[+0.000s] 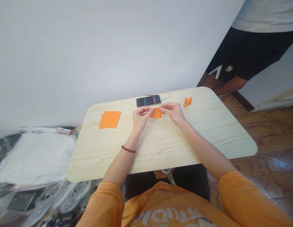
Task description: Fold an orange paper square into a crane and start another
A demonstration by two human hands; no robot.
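Observation:
A small folded piece of orange paper [156,113] is held up between my two hands over the middle of the table. My left hand [141,116] pinches its left edge between thumb and fingers. On the opposite side, my right hand [173,112] grips the upper right corner the same way. To the left lies a stack of square orange paper sheets [110,119], slightly fanned. A small folded orange paper figure [187,101] rests at the right, beyond my right hand. Just behind my hands is a phone [148,100] showing a running timer.
The light wooden table [175,148] has rounded corners and stands against a white wall [89,47]. A white cable [169,93] runs by the phone. Another person in dark shorts [252,52] stands at the right. A white bag [40,154] and assorted clutter lie left of the table.

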